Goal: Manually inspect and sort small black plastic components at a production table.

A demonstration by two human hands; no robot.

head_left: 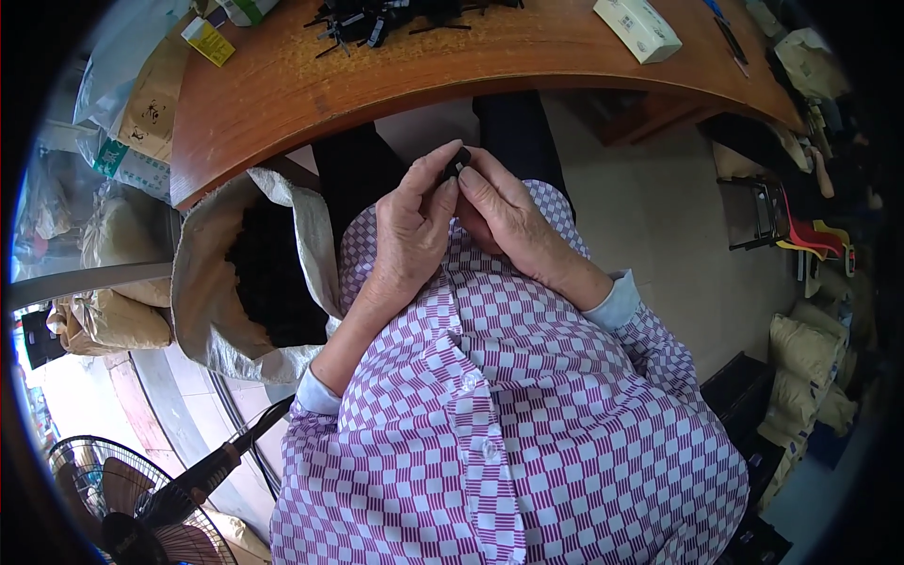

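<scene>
A small black piece (458, 162) with a pale mark sits between my fingertips, above my lap and just short of the table edge. What kind of piece it is, I cannot make out. My left hand (412, 212) pinches it from the left between thumb and forefinger. From the other side my right hand (508, 212) grips it too, thumb on top and fingers curled beneath. Farther off, on the wooden table (452, 71), lies a heap of black strip-like pieces (377, 21). A white woven sack (202, 282) stands open by my left side, holding many dark pieces.
On the table are a white box (638, 28) at the right and a yellow box (208, 40) at the left. A black fan (132, 518) stands at lower left. Bags (805, 363) line the right side, near a dark stool (750, 212). Paper packages (118, 320) lie beyond the sack.
</scene>
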